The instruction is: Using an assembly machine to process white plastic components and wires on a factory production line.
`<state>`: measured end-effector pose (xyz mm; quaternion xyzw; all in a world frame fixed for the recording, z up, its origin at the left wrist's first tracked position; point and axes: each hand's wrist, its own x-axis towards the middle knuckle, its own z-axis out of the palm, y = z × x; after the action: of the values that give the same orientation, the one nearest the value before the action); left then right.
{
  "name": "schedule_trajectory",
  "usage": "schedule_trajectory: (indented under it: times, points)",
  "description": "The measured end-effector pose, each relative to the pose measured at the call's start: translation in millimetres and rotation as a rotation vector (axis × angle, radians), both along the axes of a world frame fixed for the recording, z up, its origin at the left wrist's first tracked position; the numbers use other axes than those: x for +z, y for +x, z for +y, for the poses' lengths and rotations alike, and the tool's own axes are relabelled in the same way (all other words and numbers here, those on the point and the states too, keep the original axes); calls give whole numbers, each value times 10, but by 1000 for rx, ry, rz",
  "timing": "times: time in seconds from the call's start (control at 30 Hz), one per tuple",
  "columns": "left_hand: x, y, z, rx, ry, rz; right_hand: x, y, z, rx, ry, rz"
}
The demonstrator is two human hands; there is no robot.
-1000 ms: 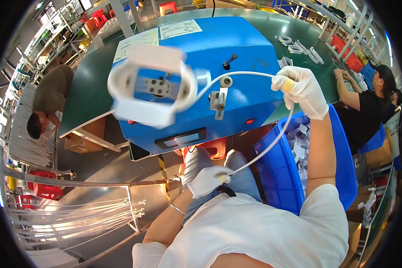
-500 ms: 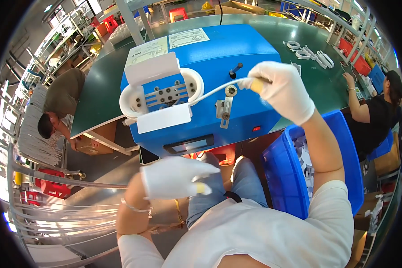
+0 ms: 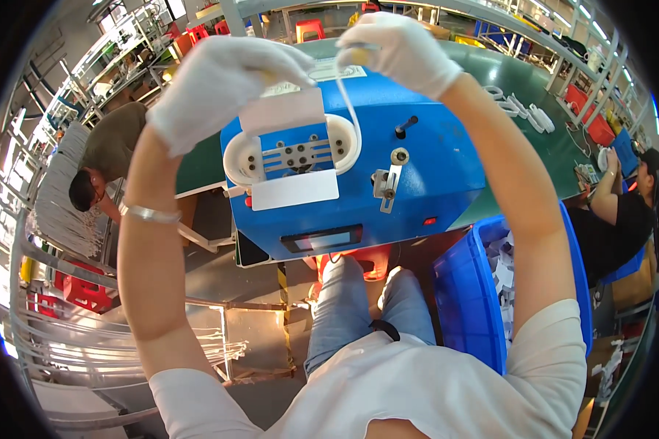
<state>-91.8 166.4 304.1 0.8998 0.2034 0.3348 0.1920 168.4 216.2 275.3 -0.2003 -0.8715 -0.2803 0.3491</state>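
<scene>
One blue winding machine (image 3: 388, 168), one white cable (image 3: 350, 102), one blue bin (image 3: 468, 300), two gloved hands (image 3: 220, 80).

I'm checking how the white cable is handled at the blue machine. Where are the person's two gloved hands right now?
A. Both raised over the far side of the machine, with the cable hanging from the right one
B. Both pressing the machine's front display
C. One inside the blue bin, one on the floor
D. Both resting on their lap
A: the left hand and right hand are both up above the blue machine, and the white cable hangs from the right hand.
</scene>
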Motion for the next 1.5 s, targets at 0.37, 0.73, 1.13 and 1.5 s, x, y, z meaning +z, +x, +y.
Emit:
schedule_trajectory:
  times: [0.37, 0.73, 1.13, 1.5]
  points:
    - [203, -265, -42, 286, -164, 423, -14, -563, -387, 35, 140, 197]
    - [-210, -652, -282, 331, -131, 169, -291, -713, -811, -154, 6, -72]
    - [-645, -267, -359, 534, 661, 194, -197, -690, -741, -192, -309, -104]
    - [-657, -234, -262, 566, 817, 33, -229, -788, -654, 185, -1284, 478]
